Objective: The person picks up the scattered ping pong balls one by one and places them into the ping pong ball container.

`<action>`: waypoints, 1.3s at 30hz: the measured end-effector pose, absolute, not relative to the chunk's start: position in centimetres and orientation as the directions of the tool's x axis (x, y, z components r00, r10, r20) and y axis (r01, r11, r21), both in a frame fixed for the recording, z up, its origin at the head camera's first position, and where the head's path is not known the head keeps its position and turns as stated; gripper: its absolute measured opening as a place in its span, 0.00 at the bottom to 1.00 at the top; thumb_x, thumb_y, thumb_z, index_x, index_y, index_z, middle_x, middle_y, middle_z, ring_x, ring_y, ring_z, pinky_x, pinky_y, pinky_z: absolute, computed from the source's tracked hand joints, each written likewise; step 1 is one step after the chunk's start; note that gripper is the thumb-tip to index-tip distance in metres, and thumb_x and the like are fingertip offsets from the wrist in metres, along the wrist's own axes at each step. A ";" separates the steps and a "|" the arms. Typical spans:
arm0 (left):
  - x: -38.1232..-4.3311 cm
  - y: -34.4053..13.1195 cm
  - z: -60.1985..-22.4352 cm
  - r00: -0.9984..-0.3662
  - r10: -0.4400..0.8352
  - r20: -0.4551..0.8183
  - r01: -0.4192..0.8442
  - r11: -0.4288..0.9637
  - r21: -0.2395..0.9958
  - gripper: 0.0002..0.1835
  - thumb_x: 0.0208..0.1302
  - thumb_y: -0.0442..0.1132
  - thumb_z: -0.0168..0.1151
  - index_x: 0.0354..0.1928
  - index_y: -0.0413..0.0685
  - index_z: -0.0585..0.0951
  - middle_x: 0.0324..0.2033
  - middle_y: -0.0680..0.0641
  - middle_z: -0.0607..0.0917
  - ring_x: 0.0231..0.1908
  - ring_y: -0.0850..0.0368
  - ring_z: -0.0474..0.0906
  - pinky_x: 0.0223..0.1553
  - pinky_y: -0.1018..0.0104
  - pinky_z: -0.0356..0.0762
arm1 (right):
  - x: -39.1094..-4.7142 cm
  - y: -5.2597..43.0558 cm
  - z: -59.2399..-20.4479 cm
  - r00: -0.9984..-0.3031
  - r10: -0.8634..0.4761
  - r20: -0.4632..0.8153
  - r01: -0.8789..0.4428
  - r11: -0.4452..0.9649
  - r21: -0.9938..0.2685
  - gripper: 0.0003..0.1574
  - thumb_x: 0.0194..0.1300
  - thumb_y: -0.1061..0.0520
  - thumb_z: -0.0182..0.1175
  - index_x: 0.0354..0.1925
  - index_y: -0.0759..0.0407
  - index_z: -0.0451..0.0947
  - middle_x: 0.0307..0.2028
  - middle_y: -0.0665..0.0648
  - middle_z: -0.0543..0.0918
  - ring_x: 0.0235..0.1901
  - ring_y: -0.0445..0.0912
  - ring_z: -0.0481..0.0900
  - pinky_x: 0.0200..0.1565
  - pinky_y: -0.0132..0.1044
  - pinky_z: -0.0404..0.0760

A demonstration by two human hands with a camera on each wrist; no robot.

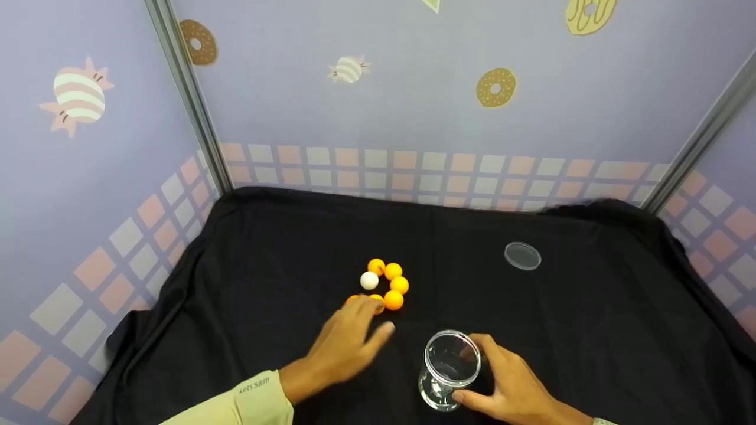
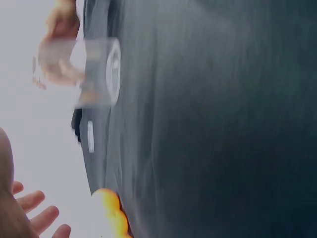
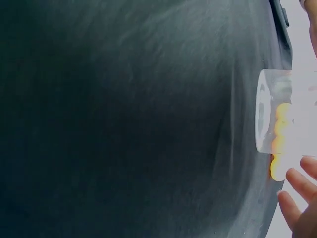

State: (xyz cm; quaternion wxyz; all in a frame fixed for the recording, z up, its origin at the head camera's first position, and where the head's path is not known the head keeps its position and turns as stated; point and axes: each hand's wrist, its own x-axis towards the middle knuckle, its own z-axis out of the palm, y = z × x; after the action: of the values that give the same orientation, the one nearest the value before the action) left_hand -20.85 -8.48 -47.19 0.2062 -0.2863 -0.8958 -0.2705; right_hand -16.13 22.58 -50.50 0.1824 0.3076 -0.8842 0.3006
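My left hand (image 1: 345, 342) reaches over the near side of a ring of orange ping-pong balls (image 1: 394, 300), its fingers loosely bent and the thumb held apart. Part of the nearest balls is hidden behind those fingers. One white ping-pong ball (image 1: 369, 280) sits on the ring's left side. To the right, a clear jar (image 1: 438, 378) stands upright with its mouth uncovered. My right hand (image 1: 511, 381) holds it from the right, thumb on the near side and fingers behind the rim. Through the jar's wall in the right wrist view, more orange balls (image 3: 280, 126) show beyond it.
A clear round lid (image 1: 522, 256) lies flat toward the back right. Black cloth (image 1: 283, 248) with folds at its edges covers the table. Patterned panels (image 1: 378, 118) with metal corner posts (image 1: 195, 100) enclose the back and both sides.
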 end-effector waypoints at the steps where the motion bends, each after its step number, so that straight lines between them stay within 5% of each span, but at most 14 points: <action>1: -21.3 -8.8 -47.2 -0.757 0.385 0.527 0.615 0.692 0.378 0.20 0.66 0.57 0.50 0.52 0.55 0.74 0.45 0.57 0.76 0.43 0.61 0.73 0.42 0.60 0.73 | -16.1 22.5 -50.5 -0.748 -0.438 0.498 -0.656 0.598 -0.460 0.50 0.41 0.38 0.74 0.60 0.44 0.63 0.45 0.42 0.79 0.38 0.36 0.81 0.39 0.33 0.79; 13: -26.3 -12.1 -47.9 -0.856 0.288 0.430 0.466 0.791 0.397 0.11 0.59 0.45 0.60 0.43 0.58 0.76 0.39 0.55 0.76 0.32 0.63 0.70 0.32 0.66 0.72 | -16.0 22.4 -51.0 -0.764 -0.414 0.495 -0.645 0.535 -0.546 0.47 0.41 0.45 0.75 0.58 0.44 0.64 0.42 0.46 0.80 0.34 0.38 0.80 0.34 0.29 0.78; 21: -27.8 -12.6 -49.3 -0.936 0.298 0.187 0.351 0.834 0.427 0.23 0.55 0.48 0.62 0.55 0.56 0.74 0.45 0.50 0.74 0.37 0.58 0.70 0.36 0.63 0.72 | -16.1 22.3 -51.1 -0.747 -0.435 0.503 -0.664 0.521 -0.536 0.47 0.42 0.44 0.75 0.58 0.45 0.64 0.44 0.46 0.80 0.37 0.39 0.80 0.35 0.29 0.78; 27: -28.3 -12.3 -49.8 -0.945 0.321 0.058 0.319 0.872 0.371 0.29 0.52 0.54 0.66 0.57 0.58 0.73 0.48 0.51 0.72 0.45 0.54 0.70 0.42 0.57 0.74 | -16.0 22.3 -51.1 -0.752 -0.428 0.501 -0.659 0.520 -0.543 0.46 0.42 0.43 0.74 0.58 0.45 0.64 0.44 0.46 0.80 0.36 0.40 0.80 0.35 0.29 0.78; 39: -28.2 -11.9 -49.7 -0.936 0.341 0.084 0.351 0.897 0.270 0.22 0.51 0.51 0.68 0.48 0.56 0.75 0.41 0.52 0.74 0.39 0.54 0.71 0.37 0.58 0.73 | -15.9 22.4 -51.1 -0.772 -0.410 0.485 -0.634 0.544 -0.549 0.45 0.43 0.41 0.73 0.58 0.43 0.64 0.44 0.45 0.79 0.38 0.39 0.79 0.34 0.29 0.78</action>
State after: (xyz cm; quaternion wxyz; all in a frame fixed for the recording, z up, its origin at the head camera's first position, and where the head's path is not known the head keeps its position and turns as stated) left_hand -28.21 -11.91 -49.75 0.0173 -0.1777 -0.9737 -0.1418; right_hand -15.94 22.42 -51.12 0.1510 0.3016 -0.8657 0.3699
